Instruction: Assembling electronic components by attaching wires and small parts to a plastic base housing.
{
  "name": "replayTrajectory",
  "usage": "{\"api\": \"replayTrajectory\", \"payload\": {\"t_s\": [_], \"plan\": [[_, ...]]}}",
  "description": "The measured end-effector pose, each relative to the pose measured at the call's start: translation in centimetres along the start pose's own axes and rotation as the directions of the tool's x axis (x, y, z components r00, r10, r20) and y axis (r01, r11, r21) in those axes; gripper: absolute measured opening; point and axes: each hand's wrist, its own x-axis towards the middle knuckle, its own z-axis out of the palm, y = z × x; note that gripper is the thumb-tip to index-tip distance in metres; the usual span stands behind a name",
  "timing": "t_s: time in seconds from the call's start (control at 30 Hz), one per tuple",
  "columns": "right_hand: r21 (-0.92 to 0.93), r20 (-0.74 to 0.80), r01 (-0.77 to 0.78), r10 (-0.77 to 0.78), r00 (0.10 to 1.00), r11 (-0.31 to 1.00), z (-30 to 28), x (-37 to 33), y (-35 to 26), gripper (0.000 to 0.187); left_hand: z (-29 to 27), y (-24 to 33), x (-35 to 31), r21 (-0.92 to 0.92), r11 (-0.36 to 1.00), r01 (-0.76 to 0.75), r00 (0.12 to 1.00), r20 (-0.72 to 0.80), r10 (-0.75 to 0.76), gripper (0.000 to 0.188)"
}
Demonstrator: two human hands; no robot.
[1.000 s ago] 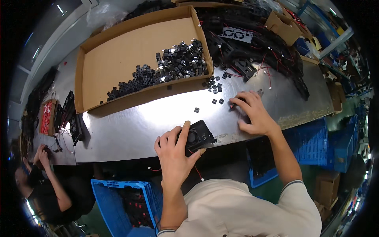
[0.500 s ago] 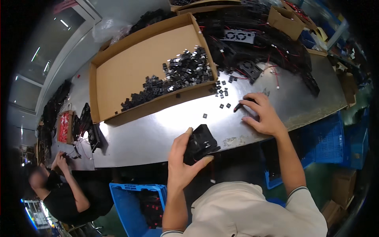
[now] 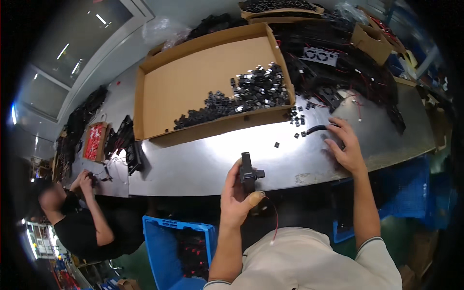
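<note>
Here's my left hand [image 3: 236,199], thumb in front and fingers behind, pinching a black part [image 3: 248,178] on its edge, right over the front rim of the metal bench [image 3: 208,169]. Its stubby knob points right, and a red wire [image 3: 277,220] drops past that rim toward my shirt [image 3: 299,256].

Over on the right, my right hand [image 3: 349,151] is above the bench, thumb standing apart from the forefinger, whose tip meets the end of a curved black piece [image 3: 316,128]; whether I'm clasping it, I can't tell. Between my hands there's a broad stretch of shiny metal to move across, bounded ahead by the near wall of the cardboard tray [image 3: 217,126] and on my side by the worn bench edge.

Now the count: one part in my left hand, one wire hanging from it, one curved piece at my right, one tray. Of the small black squares outside the tray, one [image 3: 277,144] lies alone, two more [image 3: 300,135] sit just left of the curved piece, and the rest bunch by the tray's corner, too tight to number. Inside, the dark heap [image 3: 258,89] is beyond counting.
</note>
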Motion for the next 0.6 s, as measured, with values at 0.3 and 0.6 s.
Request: {"api": "replayTrajectory", "payload": {"t_s": [0.3, 0.6], "plan": [[0.011, -0.115, -0.044, 0.045, 0.992, 0.999, -0.2, 0.4, 0.0, 0.030, -0.1, 3.2, 2.9, 0.764, 0.551, -0.336, 0.939, 0.229, 0.255, 0.086], [0.824, 0.423, -0.313, -0.146, 0.894, 0.472, 9.2, -4.6, -15.1, 0.055, -2.4, 9.8, 11.6, 0.011, 0.909, -0.417, 0.908, -0.045, 0.417, 0.061]]}}
